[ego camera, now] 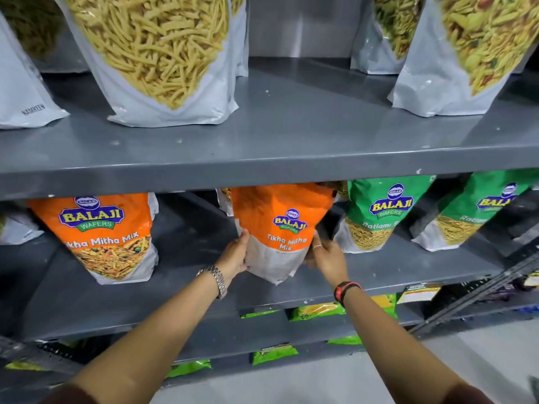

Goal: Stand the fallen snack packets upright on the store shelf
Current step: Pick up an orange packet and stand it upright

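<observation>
An orange Tikha Mitha Mix packet (pixel 280 225) is upright in the middle of the grey middle shelf (pixel 186 298), its top under the shelf above. My left hand (pixel 234 255) grips its lower left side. My right hand (pixel 326 255) grips its lower right side. A second orange Tikha Mitha Mix packet (pixel 102 234) stands upright to the left. Two green Ratlami packets (pixel 376 214) (pixel 469 211) stand to the right.
The upper shelf (pixel 291 135) holds large white packets of yellow sticks (pixel 157 53) and of mixed snack (pixel 466 48). Green packets (pixel 318 310) lie on lower shelves. A white packet (pixel 17 228) sits at the far left. Pale floor shows at the bottom right.
</observation>
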`<state>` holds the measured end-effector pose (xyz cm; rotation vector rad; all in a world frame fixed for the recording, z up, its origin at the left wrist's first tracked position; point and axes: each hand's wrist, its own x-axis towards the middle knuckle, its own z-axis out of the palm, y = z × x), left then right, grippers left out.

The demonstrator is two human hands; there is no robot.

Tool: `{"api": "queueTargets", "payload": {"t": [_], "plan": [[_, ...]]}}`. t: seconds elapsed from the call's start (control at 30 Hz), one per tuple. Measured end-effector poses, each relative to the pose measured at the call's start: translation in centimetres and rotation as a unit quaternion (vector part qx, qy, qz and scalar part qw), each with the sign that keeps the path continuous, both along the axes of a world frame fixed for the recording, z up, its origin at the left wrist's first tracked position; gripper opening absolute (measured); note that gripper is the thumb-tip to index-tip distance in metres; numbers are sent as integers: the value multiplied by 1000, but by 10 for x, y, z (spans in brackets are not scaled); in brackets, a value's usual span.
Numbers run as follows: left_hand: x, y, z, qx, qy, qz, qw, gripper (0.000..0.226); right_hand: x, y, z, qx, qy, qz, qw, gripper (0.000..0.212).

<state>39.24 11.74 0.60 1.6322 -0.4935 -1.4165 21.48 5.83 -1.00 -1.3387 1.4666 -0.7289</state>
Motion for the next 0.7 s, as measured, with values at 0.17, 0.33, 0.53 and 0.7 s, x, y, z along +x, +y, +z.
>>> {"api": "queueTargets", "payload": {"t": [0.17,0.33,0.53,0.7], "plan": [[6,-37,-12,-29,-67,-8,997,43,21,38,-5,5,2,72,997,45],[2,-21,7,-27,-112,1,993,48,27,40,-1,-10,7,94,995,45],[-39,56,3,-37,-156,39,986,54,10,1,-1,-35,-10,34,999,32],[-72,61,-6,-62,-109,73,989,51,49,-39,26,36,-9,94,995,70]]}}
